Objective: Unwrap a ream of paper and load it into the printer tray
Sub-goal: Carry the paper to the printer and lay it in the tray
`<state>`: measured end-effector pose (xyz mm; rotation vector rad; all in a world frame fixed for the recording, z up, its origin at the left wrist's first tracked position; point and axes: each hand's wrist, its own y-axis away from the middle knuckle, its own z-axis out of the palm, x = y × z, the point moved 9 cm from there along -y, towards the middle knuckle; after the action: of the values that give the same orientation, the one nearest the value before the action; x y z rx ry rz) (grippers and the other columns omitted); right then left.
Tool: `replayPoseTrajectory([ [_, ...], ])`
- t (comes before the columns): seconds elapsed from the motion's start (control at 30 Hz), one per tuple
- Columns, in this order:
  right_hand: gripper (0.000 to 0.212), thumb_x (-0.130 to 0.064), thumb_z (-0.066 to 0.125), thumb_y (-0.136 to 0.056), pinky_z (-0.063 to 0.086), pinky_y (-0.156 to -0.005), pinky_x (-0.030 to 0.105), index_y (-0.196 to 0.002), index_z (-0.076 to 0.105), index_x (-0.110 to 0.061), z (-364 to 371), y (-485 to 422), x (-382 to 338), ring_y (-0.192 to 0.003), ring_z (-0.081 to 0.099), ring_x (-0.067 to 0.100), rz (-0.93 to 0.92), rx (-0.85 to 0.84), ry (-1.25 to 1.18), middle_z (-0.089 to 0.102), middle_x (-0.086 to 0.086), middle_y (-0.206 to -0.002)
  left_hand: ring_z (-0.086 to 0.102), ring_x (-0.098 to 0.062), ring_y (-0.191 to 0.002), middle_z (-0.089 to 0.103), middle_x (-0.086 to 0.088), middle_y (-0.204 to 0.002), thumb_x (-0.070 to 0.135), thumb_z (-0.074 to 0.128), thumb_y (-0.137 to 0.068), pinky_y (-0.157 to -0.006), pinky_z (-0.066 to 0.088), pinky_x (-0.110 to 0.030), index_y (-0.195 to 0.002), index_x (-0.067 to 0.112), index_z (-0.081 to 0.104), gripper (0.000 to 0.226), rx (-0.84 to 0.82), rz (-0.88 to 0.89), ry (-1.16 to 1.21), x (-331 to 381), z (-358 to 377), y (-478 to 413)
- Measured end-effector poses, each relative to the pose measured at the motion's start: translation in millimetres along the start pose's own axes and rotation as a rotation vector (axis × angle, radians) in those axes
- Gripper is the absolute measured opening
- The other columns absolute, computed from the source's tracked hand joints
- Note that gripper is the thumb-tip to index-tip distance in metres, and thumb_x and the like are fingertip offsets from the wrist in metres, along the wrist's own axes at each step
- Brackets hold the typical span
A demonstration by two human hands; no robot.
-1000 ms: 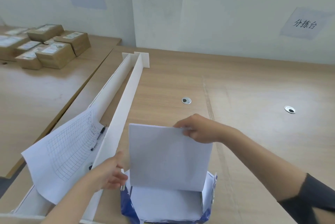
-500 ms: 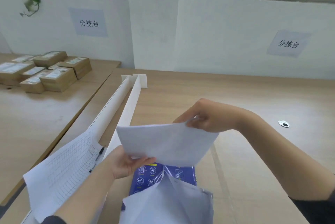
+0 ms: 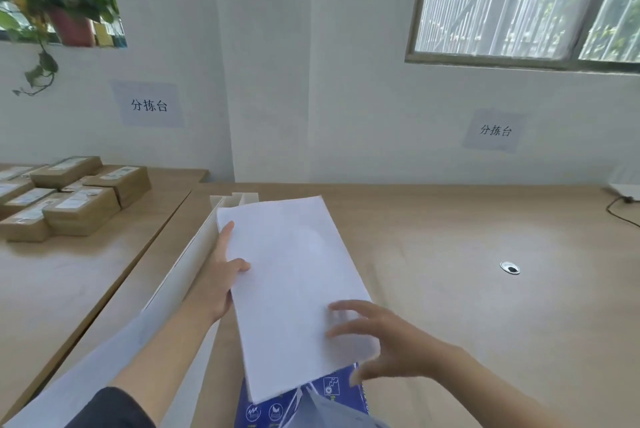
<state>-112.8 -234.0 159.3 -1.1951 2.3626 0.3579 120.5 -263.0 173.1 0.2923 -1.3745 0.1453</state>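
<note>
Paper stack [image 3: 294, 285] is gripped along its edge by the left hand [image 3: 221, 275], thumb on top. Right-hand [image 3: 384, 348] fingers [image 3: 346, 306] are spread, blurred, at its near corner, above the blue wrapper [image 3: 304, 403] on the desk [image 3: 450, 254].

Two bare forearms; left hand [image 3: 221, 275], right hand [image 3: 384, 341], no rings; dark sleeve [image 3: 110, 408] on left upper arm

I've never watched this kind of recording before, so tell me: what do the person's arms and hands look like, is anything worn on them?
Both hands are bare: no gloves, rings or watch show. The left hand has a dark sleeve on the upper arm; the right hand and its forearm are uncovered.
</note>
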Motion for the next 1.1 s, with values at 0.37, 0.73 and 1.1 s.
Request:
replayPoseTrajectory([
  [0.37,0.039,-0.008,0.063,-0.075,0.061,-0.072,0.036,-0.114,0.059,-0.002,-40,-12,45,-0.085,0.071,0.027,0.249,0.518,-1.302,0.072,0.014,-0.103,0.06,0.006,-0.109,0.05,0.043,-0.123,-0.007,0.047,-0.082,-0.073,0.059,-0.024,-0.122,0.07,0.028,0.089,-0.299,0.305,-0.102,28,37,14],
  [0.73,0.041,-0.01,0.063,-0.072,0.061,-0.068,0.037,-0.113,0.058,-0.006,-49,97,87,-0.077,0.071,0.026,0.349,0.928,-1.201,0.073,0.01,-0.094,0.064,-0.024,-0.111,0.063,-0.005,-0.128,-0.006,0.039,-0.094,-0.097,0.049,-0.047,-0.136,0.022,0.04,0.051,-0.451,0.093,-0.051,-63,116,36],
  [1.1,0.03,0.002,0.05,-0.091,0.057,-0.079,0.039,-0.12,0.054,-0.007,-92,301,186,-0.089,0.066,0.029,0.53,1.125,-1.12,0.066,0.014,-0.11,0.065,-0.011,-0.103,0.067,0.014,-0.112,-0.005,0.042,-0.093,-0.089,0.053,-0.034,-0.126,0.025,0.05,0.045,-0.579,0.146,-0.142,-98,337,83],
])
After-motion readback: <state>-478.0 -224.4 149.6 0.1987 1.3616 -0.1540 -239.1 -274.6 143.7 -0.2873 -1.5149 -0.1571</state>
